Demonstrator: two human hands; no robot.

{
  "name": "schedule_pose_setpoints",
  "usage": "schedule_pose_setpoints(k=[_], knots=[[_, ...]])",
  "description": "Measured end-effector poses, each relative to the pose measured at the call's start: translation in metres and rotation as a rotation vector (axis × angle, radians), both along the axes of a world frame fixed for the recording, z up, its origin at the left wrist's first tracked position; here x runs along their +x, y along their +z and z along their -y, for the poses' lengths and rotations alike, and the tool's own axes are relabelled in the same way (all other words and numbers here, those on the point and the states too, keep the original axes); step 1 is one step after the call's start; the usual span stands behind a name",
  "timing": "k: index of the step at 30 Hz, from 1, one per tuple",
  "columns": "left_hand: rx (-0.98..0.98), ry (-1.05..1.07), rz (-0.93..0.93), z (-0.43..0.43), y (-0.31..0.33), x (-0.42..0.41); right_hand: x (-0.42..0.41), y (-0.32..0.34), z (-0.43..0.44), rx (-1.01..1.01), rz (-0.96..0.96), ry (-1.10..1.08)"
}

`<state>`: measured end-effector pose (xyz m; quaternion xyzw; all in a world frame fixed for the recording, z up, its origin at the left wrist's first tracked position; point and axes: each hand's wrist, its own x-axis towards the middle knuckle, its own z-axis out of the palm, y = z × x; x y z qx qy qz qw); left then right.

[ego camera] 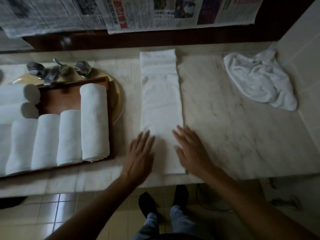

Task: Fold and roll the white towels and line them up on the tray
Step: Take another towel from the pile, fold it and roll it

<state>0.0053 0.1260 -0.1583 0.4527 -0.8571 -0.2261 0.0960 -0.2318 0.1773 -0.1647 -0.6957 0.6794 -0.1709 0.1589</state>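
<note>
My left hand (140, 153) and right hand (190, 149) lie flat, fingers straight, on the folded towel (161, 94); the tray (69, 99) holds rolled towels (94, 122).

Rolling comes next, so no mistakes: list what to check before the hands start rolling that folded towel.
1. Folded towel lies flat as a long strip on the counter: ok.
2. Left hand and right hand at its near end, fingers straight: ok.
3. Layers' edges lined up: cannot tell, blurred.
4. Crumpled towel lies apart, to the right: ok.
5. Room on the tray for another roll: cannot tell; bare wood shows only behind the short rolled towels.
</note>
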Motion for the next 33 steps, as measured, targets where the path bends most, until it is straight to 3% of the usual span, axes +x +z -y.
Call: schedule_pose_setpoints(k=[2, 6, 12, 18, 21, 25, 28, 33], knots=[[-0.02, -0.123, -0.006, -0.045, -0.009, 0.019, 0.023, -0.001, -0.049, -0.025, 0.026, 0.136], [-0.072, -0.253, 0.046, -0.084, -0.03, 0.054, 0.032, -0.015, -0.113, -0.014, -0.106, 0.266], [-0.112, -0.254, 0.051, -0.081, -0.014, 0.057, 0.025, -0.031, -0.121, -0.16, 0.03, 0.073], [-0.122, -0.271, 0.103, -0.066, -0.002, 0.062, 0.014, -0.006, -0.108, -0.029, 0.111, 0.009], [-0.019, -0.176, 0.059, -0.059, 0.005, 0.059, 0.016, 0.005, -0.104, 0.114, 0.257, -0.138], [0.262, 0.052, -0.082, -0.041, 0.02, 0.056, 0.013, 0.015, -0.096, 0.271, 0.434, -0.341], [0.407, 0.173, -0.073, -0.033, 0.025, 0.052, 0.014, 0.019, -0.093, 0.337, 0.431, -0.4], [0.42, 0.254, -0.067, -0.032, 0.021, 0.039, 0.026, 0.021, -0.084, 0.351, 0.344, -0.434]])
